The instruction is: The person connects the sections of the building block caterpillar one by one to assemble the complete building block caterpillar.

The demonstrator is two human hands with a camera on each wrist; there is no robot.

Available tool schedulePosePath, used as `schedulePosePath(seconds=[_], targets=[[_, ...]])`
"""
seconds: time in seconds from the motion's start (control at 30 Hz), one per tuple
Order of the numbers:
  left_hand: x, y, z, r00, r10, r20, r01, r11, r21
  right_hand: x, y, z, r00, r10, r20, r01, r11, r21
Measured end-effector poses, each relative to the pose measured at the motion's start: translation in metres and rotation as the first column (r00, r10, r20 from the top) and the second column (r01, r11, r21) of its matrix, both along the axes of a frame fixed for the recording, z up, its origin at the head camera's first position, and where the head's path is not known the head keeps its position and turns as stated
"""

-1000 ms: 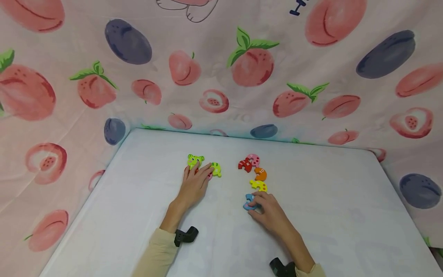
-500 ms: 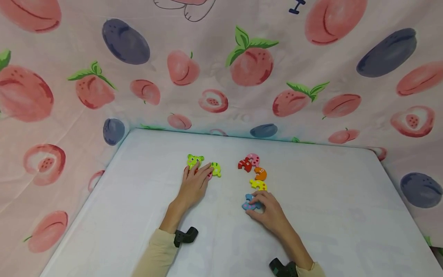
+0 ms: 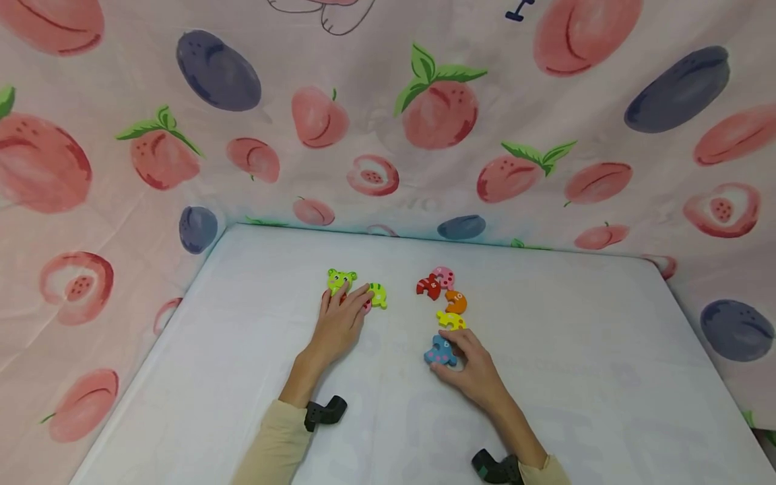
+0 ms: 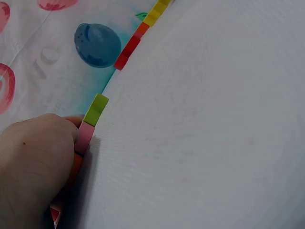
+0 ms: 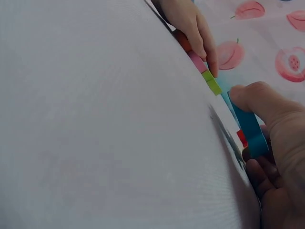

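My right hand (image 3: 475, 367) pinches a blue animal-shaped puzzle piece (image 3: 440, 351) with pink dots between thumb and fingers. In the right wrist view, the thumb lies on one end of this blue piece (image 5: 250, 129) and fingers are at the other. My left hand (image 3: 339, 327) rests with extended fingers on a group of joined pieces. Past its fingertips show a lime-green cat-like head piece (image 3: 341, 279) and a green striped piece (image 3: 378, 295). A pink piece (image 4: 85, 137) is partly under the fingers; the hand hides the rest.
Beyond the right hand, a yellow piece (image 3: 451, 320), an orange piece (image 3: 456, 302), a red striped piece (image 3: 428, 287) and a pink dotted piece (image 3: 444, 277) lie in a curved row. All are on a white table (image 3: 376, 431) before a fruit-print cloth (image 3: 376, 135).
The blue piece has been turned in my right hand, so its dotted face shows more fully. That hand has moved slightly away from me. My left hand has stayed in place.
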State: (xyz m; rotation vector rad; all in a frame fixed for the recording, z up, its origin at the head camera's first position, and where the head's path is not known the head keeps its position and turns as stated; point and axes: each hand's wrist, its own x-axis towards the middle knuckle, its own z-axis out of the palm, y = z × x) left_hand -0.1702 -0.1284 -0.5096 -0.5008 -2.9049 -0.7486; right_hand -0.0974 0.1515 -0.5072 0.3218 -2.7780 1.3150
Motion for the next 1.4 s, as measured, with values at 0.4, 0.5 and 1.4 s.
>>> schedulePosePath(seconds=[0.4,0.5,1.4], targets=[[0.001,-0.002,-0.001,1.000,0.006,0.001,-0.006,1.000,0.001,-0.001,-0.006,0.002,1.000,0.006,0.003,-0.006,1.000,-0.012],[0.001,-0.003,-0.001,1.000,0.005,-0.001,-0.005,1.000,0.001,-0.002,-0.016,0.006,1.000,0.018,-0.007,-0.018,0.999,-0.037],[0.000,-0.001,0.002,0.999,0.000,-0.038,0.001,1.000,0.011,-0.076,-0.114,-0.002,0.991,-0.131,0.036,0.135,0.983,-0.127]])
